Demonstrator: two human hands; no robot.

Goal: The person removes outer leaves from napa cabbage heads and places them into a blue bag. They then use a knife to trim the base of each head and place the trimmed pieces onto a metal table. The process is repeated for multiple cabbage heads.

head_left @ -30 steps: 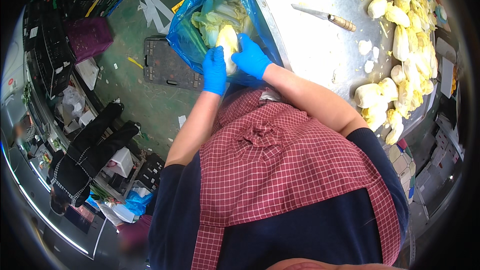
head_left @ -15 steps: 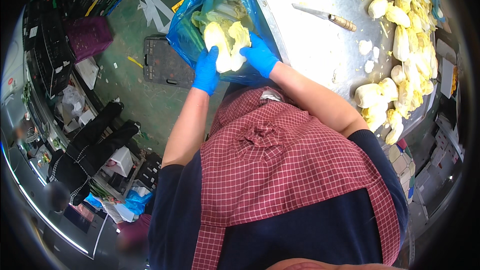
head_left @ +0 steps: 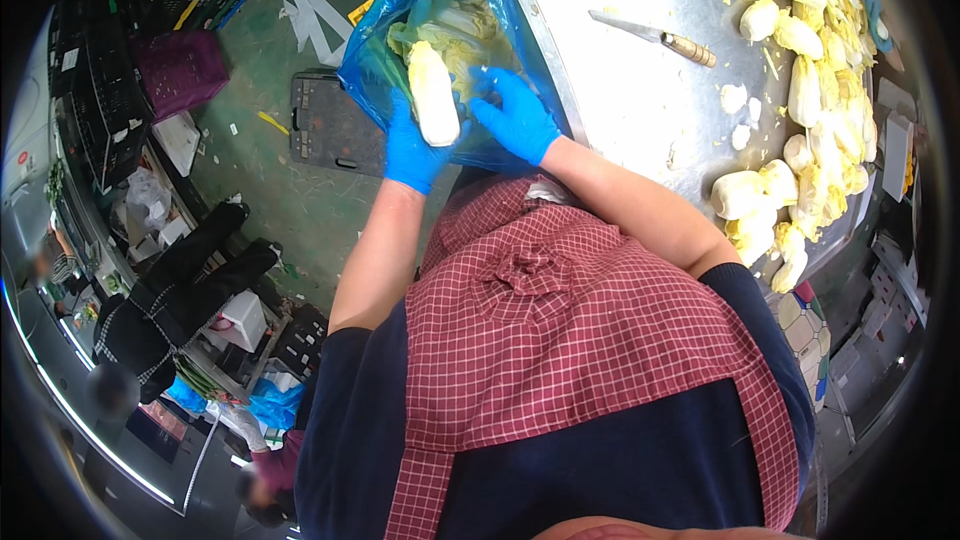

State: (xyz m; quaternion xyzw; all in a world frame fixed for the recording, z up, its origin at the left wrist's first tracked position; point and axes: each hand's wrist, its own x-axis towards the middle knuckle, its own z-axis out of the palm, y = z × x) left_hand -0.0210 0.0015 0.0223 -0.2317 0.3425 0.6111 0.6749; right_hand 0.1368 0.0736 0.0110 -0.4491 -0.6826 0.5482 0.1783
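My left hand [head_left: 415, 148], in a blue glove, grips a pale napa cabbage [head_left: 434, 100] over the mouth of a blue plastic bag [head_left: 363, 65]. The cabbage's white base points toward me and its yellowish tip points away. Close to its right, my right hand [head_left: 515, 115], also gloved in blue, has its fingers apart and holds nothing. Loose green and yellow outer leaves [head_left: 465, 25] fill the bag below both hands.
On the right stands a metal table [head_left: 630, 90] bearing a wooden-handled knife [head_left: 660, 37] and a heap of napa cabbages [head_left: 820, 130]. A dark plastic crate lid [head_left: 335, 125] lies on the green floor. Crates [head_left: 105, 100] line the left side, with a person's sleeve [head_left: 275, 465] lower down.
The outer leaf that my right hand was peeling has come away from the cabbage and left the hand. My right hand has opened; the left still holds the cabbage.
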